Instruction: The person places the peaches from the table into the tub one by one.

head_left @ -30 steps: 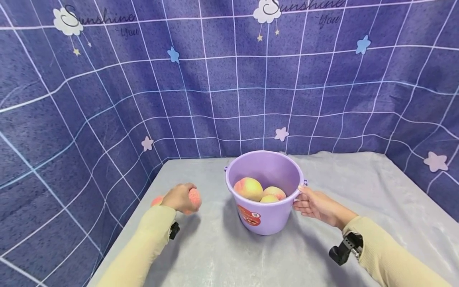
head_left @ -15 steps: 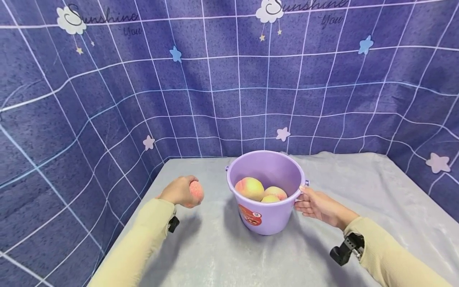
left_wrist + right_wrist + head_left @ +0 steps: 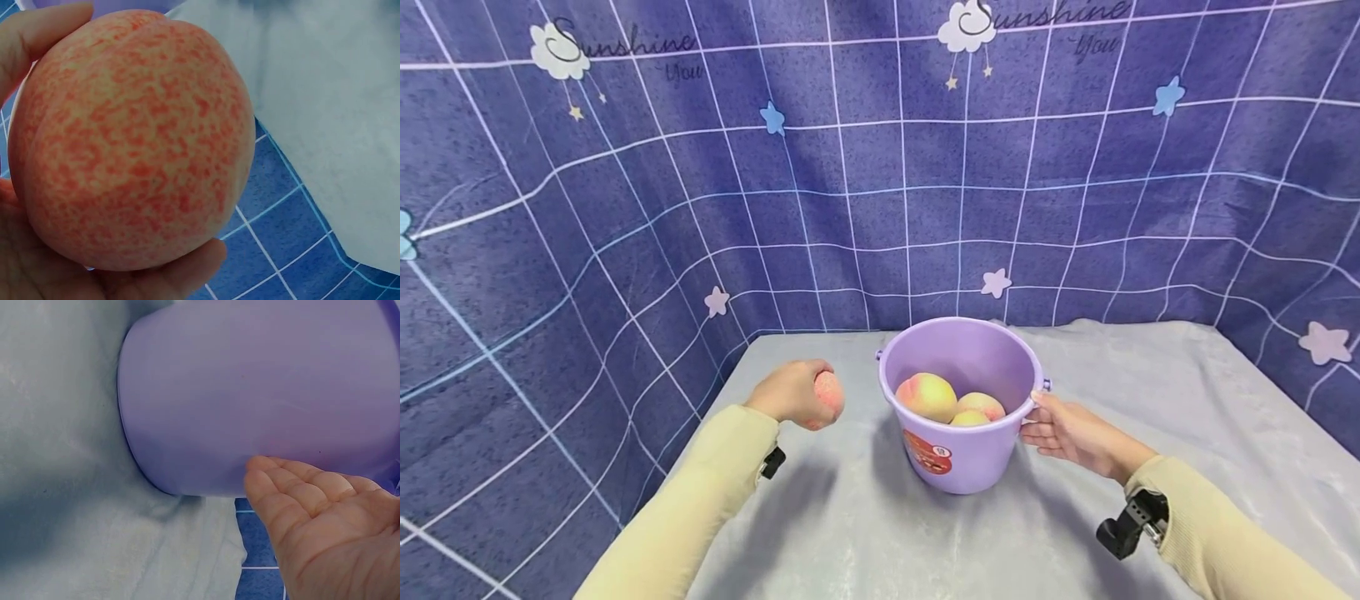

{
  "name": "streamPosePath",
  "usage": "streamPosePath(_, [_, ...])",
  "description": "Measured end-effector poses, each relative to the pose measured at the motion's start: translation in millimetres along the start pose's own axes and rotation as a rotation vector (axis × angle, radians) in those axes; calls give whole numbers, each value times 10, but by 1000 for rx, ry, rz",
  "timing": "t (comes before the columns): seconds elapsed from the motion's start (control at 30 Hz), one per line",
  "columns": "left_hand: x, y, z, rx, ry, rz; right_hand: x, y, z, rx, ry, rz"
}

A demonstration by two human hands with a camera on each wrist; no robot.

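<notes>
My left hand (image 3: 793,395) grips a reddish, speckled peach (image 3: 134,144), with fingers and thumb curled round its sides. In the head view this peach is held above the table, left of a light purple bucket (image 3: 958,458), and is partly covered by the hand. The bucket stands upright with several yellow and pink peaches (image 3: 927,397) in it. At the bucket's right side, my right hand (image 3: 1075,435) holds the rim, thumb on top and fingers against the outer wall. In the right wrist view those fingers (image 3: 300,490) lie along the purple wall, the thumb out of sight.
A grey cloth (image 3: 880,533) covers the table. Blue gridded curtains (image 3: 880,183) rise at the back and both sides. The bucket carries a red label (image 3: 928,452) on its front.
My left hand has lifted the peach and moved it a little right toward the bucket. A pink patch seen behind that hand earlier no longer shows. The right hand stays at the rim.
</notes>
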State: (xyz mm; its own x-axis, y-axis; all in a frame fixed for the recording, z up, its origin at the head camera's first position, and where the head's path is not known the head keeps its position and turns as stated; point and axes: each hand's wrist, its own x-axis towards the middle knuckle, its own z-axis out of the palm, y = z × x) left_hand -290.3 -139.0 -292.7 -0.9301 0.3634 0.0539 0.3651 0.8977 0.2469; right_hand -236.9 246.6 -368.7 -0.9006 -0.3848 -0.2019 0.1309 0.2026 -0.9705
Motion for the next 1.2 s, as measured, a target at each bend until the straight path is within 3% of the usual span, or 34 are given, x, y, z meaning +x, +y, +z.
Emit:
streamPosePath(0.43, [47, 195, -77, -184, 173, 53, 5, 11, -18, -2, -14, 0])
streamPosePath(1.2, [146, 585, -246, -309, 275, 77, 5, -18, -6, -15, -7, 7])
